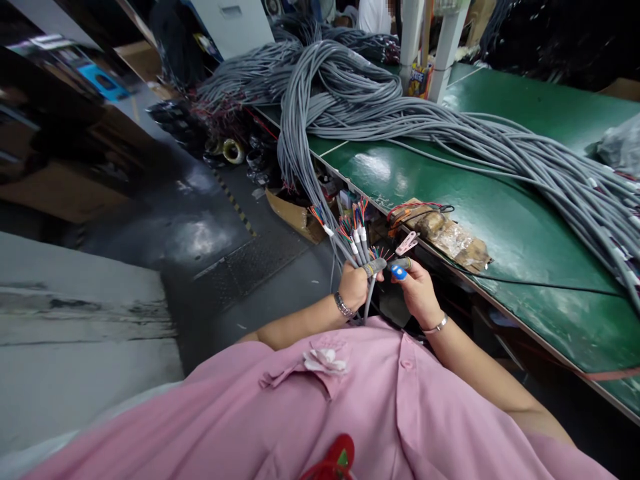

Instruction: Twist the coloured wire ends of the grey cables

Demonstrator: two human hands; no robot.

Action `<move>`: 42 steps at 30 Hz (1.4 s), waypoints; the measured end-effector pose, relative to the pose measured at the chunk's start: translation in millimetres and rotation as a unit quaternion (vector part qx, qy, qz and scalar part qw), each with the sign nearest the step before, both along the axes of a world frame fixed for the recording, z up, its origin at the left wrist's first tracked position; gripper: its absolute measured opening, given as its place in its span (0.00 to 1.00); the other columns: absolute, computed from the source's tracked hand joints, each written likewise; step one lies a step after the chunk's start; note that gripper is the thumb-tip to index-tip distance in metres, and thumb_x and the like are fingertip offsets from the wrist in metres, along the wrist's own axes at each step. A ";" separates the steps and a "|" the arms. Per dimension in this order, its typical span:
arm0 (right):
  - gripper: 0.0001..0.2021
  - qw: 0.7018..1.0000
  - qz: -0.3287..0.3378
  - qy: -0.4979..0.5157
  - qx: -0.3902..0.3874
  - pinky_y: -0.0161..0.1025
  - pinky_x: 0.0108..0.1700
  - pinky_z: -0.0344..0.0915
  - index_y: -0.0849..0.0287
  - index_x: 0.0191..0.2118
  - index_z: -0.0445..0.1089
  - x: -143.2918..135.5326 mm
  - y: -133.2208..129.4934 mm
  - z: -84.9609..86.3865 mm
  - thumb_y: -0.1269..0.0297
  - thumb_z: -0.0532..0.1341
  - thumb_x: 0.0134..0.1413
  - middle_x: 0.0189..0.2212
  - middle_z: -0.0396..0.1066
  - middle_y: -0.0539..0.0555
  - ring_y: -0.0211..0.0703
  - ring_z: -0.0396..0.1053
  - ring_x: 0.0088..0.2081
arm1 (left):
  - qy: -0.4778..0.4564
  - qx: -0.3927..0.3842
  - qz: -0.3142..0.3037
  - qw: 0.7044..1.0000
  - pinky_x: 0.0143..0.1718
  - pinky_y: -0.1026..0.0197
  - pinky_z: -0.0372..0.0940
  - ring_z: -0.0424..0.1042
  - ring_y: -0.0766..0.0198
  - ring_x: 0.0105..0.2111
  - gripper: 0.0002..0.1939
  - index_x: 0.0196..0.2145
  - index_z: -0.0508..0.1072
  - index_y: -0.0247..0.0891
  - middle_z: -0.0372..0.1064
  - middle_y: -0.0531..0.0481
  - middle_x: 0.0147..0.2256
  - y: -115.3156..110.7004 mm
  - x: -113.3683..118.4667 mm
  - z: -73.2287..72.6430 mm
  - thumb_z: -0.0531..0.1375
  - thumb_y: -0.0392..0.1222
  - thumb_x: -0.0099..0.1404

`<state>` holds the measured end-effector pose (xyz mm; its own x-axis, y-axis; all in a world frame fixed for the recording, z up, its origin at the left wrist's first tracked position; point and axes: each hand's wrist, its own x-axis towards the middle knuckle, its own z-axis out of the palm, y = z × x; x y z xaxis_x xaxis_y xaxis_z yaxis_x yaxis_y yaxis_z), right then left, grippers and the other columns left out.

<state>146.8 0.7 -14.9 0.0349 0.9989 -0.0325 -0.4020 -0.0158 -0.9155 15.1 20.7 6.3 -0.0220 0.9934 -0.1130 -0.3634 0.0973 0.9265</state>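
Observation:
My left hand (354, 288) is closed around several grey cables (344, 245) in front of my body. Their ends are stripped, with white wraps and thin coloured wires (358, 219) fanning out. Beside the left thumb, which wears a grey finger cover, another cable end spreads its fine wires (381, 253). Close by on the right, my right hand (420, 291) has thumb and forefinger pressed together, with a blue cover (399, 272) on the thumb. What sits between those fingertips is too small to make out. A pink clip (407, 244) is just above them.
Long grey cable bundles (345, 110) lie across the green table (545, 247) and hang over its near edge. A taped brown block (450, 237) with red and black leads rests at that edge. Below are an open cardboard box (290, 212) and wire coils (233, 151).

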 end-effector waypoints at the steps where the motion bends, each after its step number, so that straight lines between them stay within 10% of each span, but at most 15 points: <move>1: 0.12 1.000 0.007 0.022 -0.015 0.36 0.33 0.62 0.56 0.31 0.74 2.5 1.7 -2.6 0.53 0.68 0.45 0.26 0.69 0.49 0.36 0.62 0.27 | -0.007 0.003 0.001 1.000 0.20 0.64 0.59 0.63 0.70 0.15 0.10 0.19 0.69 0.36 0.63 0.55 0.14 0.5 0.1 0.9 0.66 0.41 0.50; 8: 0.23 0.982 0.067 0.131 -0.116 0.34 0.26 0.63 0.56 0.33 0.72 15.4 30.6 -3.5 0.39 0.63 0.45 0.28 0.70 0.50 0.34 0.60 0.23 | -0.003 0.009 0.001 1.000 0.21 0.64 0.61 0.64 0.70 0.16 0.12 0.19 0.68 0.35 0.64 0.54 0.15 2.3 3.6 3.4 0.66 0.41 0.50; 14: 0.20 0.995 -0.096 -0.010 -0.019 0.33 0.25 0.59 0.57 0.28 0.72 10.0 35.9 0.5 0.43 0.61 0.50 0.21 0.66 0.48 0.33 0.58 0.22 | 0.004 -0.006 0.009 1.000 0.21 0.65 0.60 0.64 0.70 0.15 0.13 0.22 0.67 0.36 0.64 0.55 0.14 5.6 9.6 7.4 0.68 0.44 0.49; 22: 0.17 0.974 -0.022 0.203 -0.096 0.34 0.30 0.67 0.55 0.29 0.70 3.9 44.6 5.7 0.45 0.66 0.45 0.24 0.68 0.47 0.34 0.62 0.25 | -0.006 -0.008 0.014 1.000 0.19 0.65 0.59 0.63 0.70 0.15 0.14 0.21 0.67 0.35 0.63 0.55 0.14 7.4 13.5 4.0 0.68 0.43 0.47; 42: 0.22 0.968 0.037 0.203 -0.143 0.33 0.31 0.68 0.56 0.34 0.71 18.9 18.0 -20.3 0.40 0.60 0.48 0.30 0.73 0.50 0.35 0.69 0.28 | 0.020 0.004 0.009 1.000 0.21 0.66 0.59 0.64 0.70 0.16 0.12 0.21 0.69 0.35 0.65 0.54 0.15 -1.0 -0.9 -11.4 0.68 0.43 0.49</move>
<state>165.7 18.7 -35.1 -0.1091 0.9464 -0.3039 -0.7161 -0.2869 -0.6363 14.3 19.6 -5.1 -0.0432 0.9937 -0.1039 -0.3282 0.0841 0.9409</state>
